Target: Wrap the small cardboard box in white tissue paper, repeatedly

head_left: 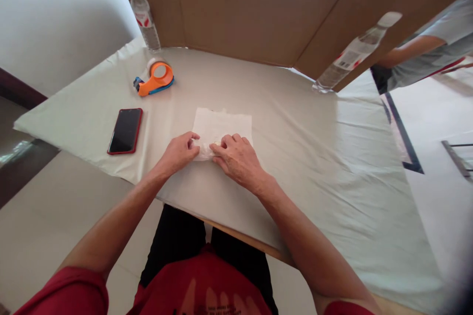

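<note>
A white paper tissue [223, 125] lies on the cloth-covered table in front of me, its far part flat and its near edge crumpled or rolled. My left hand [181, 151] curls around the left end of that near edge, thumb and forefinger bent onto the paper. Farther right, my right hand [238, 160] has its fingers closed on the same edge, with the thumb underneath. A small pale yellowish bit shows by the right fingertips; what it is I cannot make out.
A red-cased phone [125, 131] lies to the left, below an orange tape dispenser [157, 78]. Two water bottles [145, 17] [353, 56] stand against a tall cardboard panel [244, 5]. Beyond the panel at right, another person's arm [414, 51] shows. The table's front edge is near my lap.
</note>
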`<state>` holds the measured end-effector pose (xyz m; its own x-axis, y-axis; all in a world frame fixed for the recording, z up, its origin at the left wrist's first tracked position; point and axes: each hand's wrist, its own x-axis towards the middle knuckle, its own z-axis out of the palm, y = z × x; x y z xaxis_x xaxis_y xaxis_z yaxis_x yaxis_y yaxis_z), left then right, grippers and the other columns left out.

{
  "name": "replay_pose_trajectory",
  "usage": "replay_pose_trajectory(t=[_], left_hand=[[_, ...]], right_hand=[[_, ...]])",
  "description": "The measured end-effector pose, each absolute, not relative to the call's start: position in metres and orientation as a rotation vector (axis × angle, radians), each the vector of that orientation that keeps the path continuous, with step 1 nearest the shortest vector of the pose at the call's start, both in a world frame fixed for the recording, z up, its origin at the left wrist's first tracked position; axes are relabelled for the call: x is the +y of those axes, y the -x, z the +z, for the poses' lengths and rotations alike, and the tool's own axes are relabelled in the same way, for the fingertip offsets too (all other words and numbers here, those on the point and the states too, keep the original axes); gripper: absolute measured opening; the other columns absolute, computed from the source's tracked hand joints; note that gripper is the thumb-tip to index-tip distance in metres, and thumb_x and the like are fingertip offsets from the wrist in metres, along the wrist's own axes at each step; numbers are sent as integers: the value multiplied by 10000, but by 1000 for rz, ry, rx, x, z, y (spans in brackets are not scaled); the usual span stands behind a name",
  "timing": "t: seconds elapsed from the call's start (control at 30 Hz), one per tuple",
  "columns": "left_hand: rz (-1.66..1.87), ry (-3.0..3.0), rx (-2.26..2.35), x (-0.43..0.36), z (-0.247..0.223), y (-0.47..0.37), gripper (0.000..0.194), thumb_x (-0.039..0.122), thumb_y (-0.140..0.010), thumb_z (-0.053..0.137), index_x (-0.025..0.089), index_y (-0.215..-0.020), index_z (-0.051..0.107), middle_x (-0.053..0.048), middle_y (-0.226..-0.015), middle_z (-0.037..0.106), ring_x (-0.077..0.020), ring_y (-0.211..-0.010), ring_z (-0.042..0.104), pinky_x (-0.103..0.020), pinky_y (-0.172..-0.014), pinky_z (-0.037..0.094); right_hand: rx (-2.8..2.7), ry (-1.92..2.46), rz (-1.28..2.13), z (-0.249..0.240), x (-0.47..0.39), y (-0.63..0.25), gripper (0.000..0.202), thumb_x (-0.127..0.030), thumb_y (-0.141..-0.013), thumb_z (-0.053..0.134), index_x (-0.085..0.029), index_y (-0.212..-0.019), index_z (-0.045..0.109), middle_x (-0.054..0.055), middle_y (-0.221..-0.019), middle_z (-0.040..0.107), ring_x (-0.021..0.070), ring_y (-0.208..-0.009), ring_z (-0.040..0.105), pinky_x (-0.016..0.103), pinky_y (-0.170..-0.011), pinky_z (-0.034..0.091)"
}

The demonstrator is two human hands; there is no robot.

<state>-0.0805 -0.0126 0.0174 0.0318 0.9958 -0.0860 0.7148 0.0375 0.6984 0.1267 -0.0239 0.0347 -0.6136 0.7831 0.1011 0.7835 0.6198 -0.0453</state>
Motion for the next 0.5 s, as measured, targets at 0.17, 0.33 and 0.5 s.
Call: replay_pose_trajectory(t=[0.17,0.33,0.5], left_hand=[[658,-1487,1835,-18,22,91,538,328,-773,678,111,-1259,598,-94,-1053,656,-156,-740,608,-289,-657,500],[586,-1172,1741,-15,30,93,504,308,-790,715,106,-1225,561,-11,-742,611,-140,-573,562,-234,-450,388],[560,-1094,1740,-6,32,76,171,256,-781,726,177,-753,577,45,-552,499,-97,-450,431,-230,-425,297]], right_hand=[[-2730,1335,-10,37,-26,-124,217,-307,-989,589,-214,-1153,696,129,-1075,651,267,-977,484,366,-777,279],[-2726,1338,-11,38,-26,-123,207,-294,-993,576,-206,-1129,706,133,-1087,652,268,-978,485,371,-775,278],[-2723,1338,-14,38,-26,-122,205,-307,-995,576,-204,-1104,716,136,-1096,651,269,-989,486,372,-768,273]])
